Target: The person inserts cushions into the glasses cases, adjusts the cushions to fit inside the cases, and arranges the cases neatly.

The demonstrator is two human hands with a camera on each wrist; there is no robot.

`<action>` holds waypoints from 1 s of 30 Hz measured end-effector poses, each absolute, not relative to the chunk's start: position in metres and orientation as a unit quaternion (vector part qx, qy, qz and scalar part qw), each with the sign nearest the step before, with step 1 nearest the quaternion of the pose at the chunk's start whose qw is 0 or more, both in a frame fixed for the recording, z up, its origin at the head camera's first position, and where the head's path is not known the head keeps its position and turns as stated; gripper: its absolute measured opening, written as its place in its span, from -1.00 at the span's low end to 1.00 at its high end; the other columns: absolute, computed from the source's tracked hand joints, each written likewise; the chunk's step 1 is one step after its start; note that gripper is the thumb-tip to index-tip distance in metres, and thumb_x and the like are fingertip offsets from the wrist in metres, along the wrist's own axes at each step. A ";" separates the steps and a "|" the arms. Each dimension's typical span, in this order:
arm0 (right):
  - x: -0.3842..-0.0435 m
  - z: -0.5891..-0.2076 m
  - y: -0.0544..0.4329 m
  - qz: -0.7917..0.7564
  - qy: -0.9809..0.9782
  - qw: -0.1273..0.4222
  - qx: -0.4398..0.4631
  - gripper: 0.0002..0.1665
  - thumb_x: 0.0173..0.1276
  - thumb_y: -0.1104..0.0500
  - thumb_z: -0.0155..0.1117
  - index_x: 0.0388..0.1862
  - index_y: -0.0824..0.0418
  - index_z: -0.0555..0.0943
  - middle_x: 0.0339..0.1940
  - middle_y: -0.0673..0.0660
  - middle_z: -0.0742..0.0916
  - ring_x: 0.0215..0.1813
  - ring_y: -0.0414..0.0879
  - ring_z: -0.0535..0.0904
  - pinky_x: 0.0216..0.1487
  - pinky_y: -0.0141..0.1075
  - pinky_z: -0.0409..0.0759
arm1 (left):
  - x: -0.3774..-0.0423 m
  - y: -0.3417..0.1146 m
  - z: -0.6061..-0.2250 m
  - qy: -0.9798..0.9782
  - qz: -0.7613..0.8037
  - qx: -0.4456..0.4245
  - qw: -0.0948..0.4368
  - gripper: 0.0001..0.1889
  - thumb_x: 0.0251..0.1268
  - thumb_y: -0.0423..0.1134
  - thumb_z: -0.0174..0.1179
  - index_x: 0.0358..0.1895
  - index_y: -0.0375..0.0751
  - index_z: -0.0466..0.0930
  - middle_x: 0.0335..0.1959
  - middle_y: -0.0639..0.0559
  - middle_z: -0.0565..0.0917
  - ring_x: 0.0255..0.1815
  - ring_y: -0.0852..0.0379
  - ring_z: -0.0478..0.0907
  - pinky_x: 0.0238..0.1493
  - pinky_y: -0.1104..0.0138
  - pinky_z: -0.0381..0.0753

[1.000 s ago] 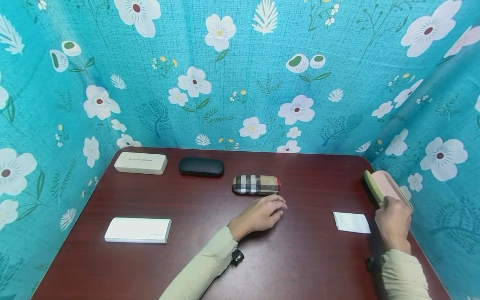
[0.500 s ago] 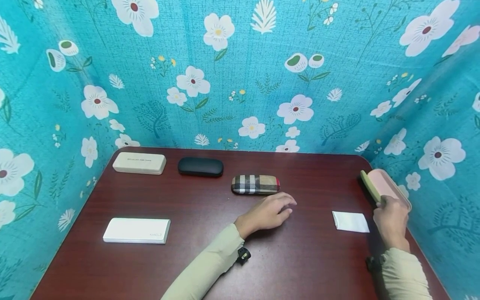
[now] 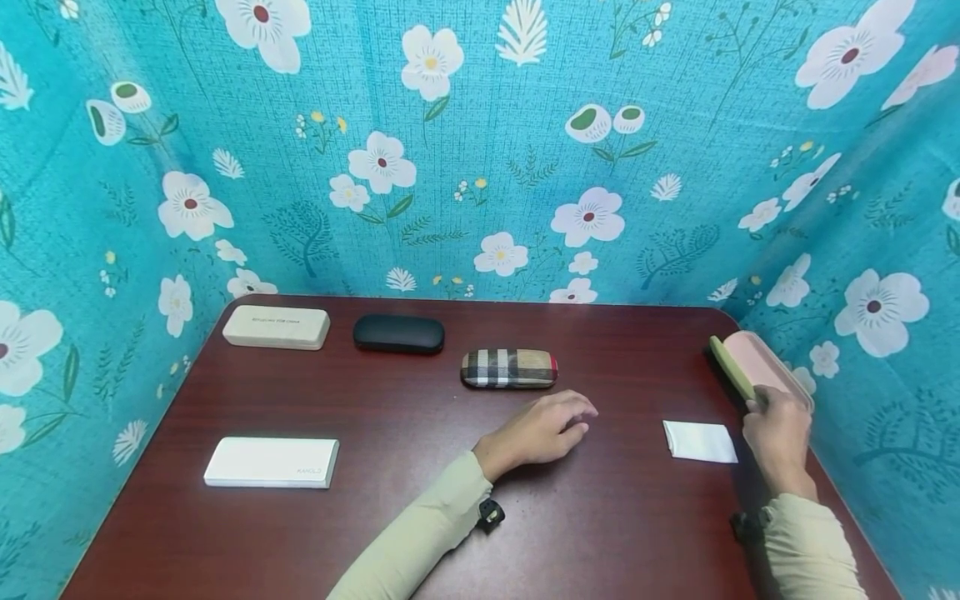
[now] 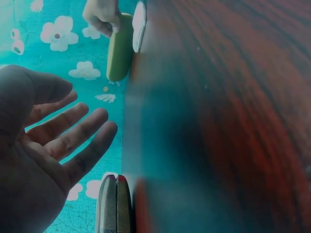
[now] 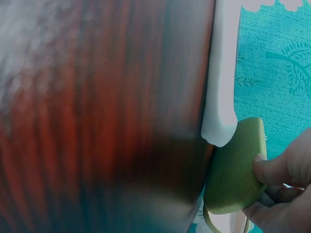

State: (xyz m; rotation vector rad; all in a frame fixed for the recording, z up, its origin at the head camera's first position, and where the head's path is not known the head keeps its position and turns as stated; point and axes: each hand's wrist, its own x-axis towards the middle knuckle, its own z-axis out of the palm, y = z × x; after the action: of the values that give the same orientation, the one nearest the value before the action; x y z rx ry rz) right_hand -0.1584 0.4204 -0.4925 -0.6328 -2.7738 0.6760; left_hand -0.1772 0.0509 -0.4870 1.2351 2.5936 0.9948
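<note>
At the table's right edge my right hand (image 3: pixel 778 433) pinches a green glasses case (image 3: pixel 731 367) between thumb and fingers. The case stands parted, its pink lining showing. In the right wrist view the thumb presses on the green outside of the case (image 5: pixel 235 170), and a white folded cloth (image 5: pixel 221 73) lies beside it. My left hand (image 3: pixel 536 429) hovers low over the middle of the table, fingers loosely bent and holding nothing. Just behind it lies a plaid glasses case (image 3: pixel 510 368). The left wrist view shows the left palm (image 4: pixel 39 170) with fingers spread.
A cream case (image 3: pixel 276 327) and a black case (image 3: pixel 399 333) lie along the back left of the table (image 3: pixel 600 533). A long white case (image 3: pixel 272 462) is at the front left. Floral turquoise curtains (image 3: pixel 450 192) enclose the back and sides.
My left hand has moved a little to the right, past the plaid case. My right hand and the green case have shifted slightly left.
</note>
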 end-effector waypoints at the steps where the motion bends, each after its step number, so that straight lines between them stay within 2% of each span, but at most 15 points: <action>1: -0.159 -0.492 0.420 0.231 -0.944 0.107 -0.212 -0.50 0.44 0.47 0.05 0.33 0.60 0.41 0.20 0.63 0.55 0.27 0.52 0.40 0.31 0.39 0.30 | -0.177 0.051 -0.487 0.852 0.326 0.407 0.047 -0.70 0.56 -0.19 0.06 0.23 -0.06 0.60 0.20 0.14 0.63 0.15 0.30 0.57 0.23 0.49 0.49; 6: -0.162 -0.492 0.417 0.230 -0.947 0.097 -0.200 -0.49 0.46 0.47 0.04 0.37 0.57 0.39 0.22 0.61 0.53 0.26 0.50 0.40 0.29 0.38 0.35 | -0.178 0.054 -0.485 0.848 0.330 0.412 0.040 -0.69 0.57 -0.19 0.05 0.25 -0.07 0.57 0.22 0.13 0.61 0.16 0.31 0.57 0.25 0.49 0.49; 11: -0.166 -0.492 0.411 0.222 -0.951 0.103 -0.190 -0.52 0.46 0.47 0.05 0.33 0.57 0.43 0.20 0.60 0.55 0.23 0.49 0.43 0.27 0.37 0.36 | -0.178 0.061 -0.480 0.846 0.337 0.410 0.048 -0.68 0.57 -0.17 0.06 0.27 -0.05 0.55 0.22 0.15 0.60 0.10 0.35 0.58 0.17 0.55 0.49; 22: -0.172 -0.492 0.407 0.218 -0.958 0.093 -0.163 -0.53 0.42 0.48 0.09 0.29 0.58 0.45 0.21 0.61 0.54 0.26 0.51 0.40 0.29 0.38 0.32 | -0.177 0.084 -0.477 0.835 0.345 0.426 0.046 -0.68 0.55 -0.21 0.07 0.25 -0.08 0.57 0.18 0.13 0.63 0.03 0.38 0.58 0.11 0.63 0.46; 30: -0.171 -0.494 0.403 0.209 -0.964 0.107 -0.126 -0.57 0.33 0.50 0.14 0.19 0.60 0.50 0.11 0.61 0.58 0.19 0.52 0.45 0.22 0.38 0.36 | -0.169 0.097 -0.480 0.842 0.323 0.429 0.057 -0.67 0.55 -0.17 0.07 0.28 -0.01 0.56 0.19 0.19 0.62 0.08 0.38 0.60 0.09 0.66 0.44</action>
State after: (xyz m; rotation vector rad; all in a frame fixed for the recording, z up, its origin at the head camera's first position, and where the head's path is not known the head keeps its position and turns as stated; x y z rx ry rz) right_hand -0.1713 0.4031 -0.4942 -0.3715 -2.8369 0.6160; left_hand -0.1691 0.0965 -0.4803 1.3011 2.5524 0.9780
